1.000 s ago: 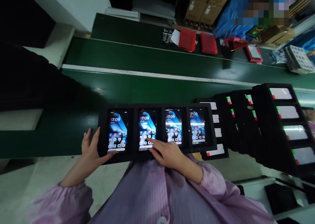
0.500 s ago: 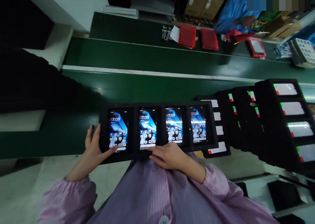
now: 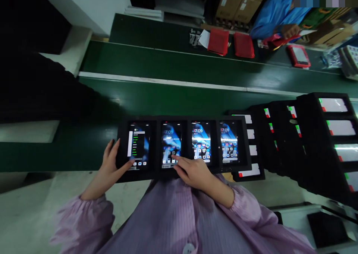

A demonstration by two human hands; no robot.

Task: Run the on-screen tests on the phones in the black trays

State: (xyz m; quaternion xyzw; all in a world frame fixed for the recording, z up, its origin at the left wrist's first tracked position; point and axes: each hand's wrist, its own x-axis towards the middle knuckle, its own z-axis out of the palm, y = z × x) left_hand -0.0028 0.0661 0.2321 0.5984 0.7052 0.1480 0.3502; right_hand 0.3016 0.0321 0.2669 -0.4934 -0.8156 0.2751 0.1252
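Observation:
A black foam tray (image 3: 186, 174) lies across the green bench's front edge, with several lit phones in a row of slots. On the leftmost phone (image 3: 142, 142) a recent-apps style screen shows. My left hand (image 3: 107, 172) is spread at the tray's left end, its fingers along the side and the thumb over that phone's lower screen. The second phone (image 3: 167, 135) has a dimmed home screen, and the index fingertip of my right hand (image 3: 195, 172) is on it. The third phone (image 3: 200, 135) and the rightmost phone (image 3: 227, 135) show home screens reading 17:09.
Right of the tray, black trays (image 3: 310, 135) of phones with white screens are stacked. Red pouches (image 3: 218, 41) lie on the far bench (image 3: 167, 32), where a co-worker's hand (image 3: 291, 31) handles red material. Cardboard boxes (image 3: 237, 8) stand behind. Dark material (image 3: 41, 86) fills the left.
The leftmost phone went from its home screen to the recent-apps style view. The second screen dimmed as my right index finger slid up it. The view shifted slightly.

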